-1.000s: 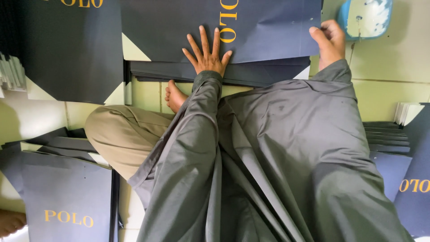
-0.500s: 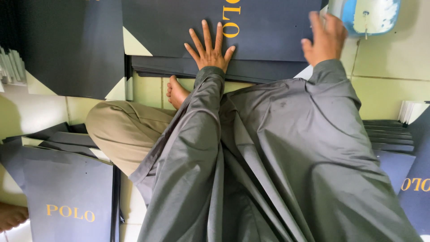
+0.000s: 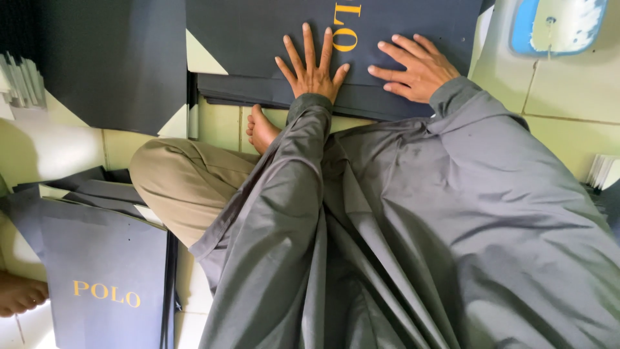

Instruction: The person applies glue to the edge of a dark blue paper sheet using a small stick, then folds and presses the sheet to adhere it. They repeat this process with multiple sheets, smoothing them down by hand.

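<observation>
Starting at the far left, we are keeping a stack of pale sheets (image 3: 22, 81) on edge beside a large dark navy sheet (image 3: 110, 61) lying flat on the pale tiled floor (image 3: 568, 90), and nearer us a pile of finished navy paper bags (image 3: 106, 284) with gold lettering is lying within easy reach, presumably so that we need not shift from our seat. We are sitting cross-legged, our bare foot (image 3: 261, 129) tucked just beside the work. Ahead, our left hand (image 3: 313, 68) is pressing flat, fingers fully spread, on the navy bag sheet (image 3: 271, 39) lying on the floor before us; it is gripping nothing, apparently only weighting the paper so that it lies still. Just beside it, our right hand (image 3: 413, 68) is resting open, palm down, on the same sheet, likewise clasping nothing. At the far right a blue-and-white plastic object (image 3: 555, 26) is sitting on the tiles.
</observation>
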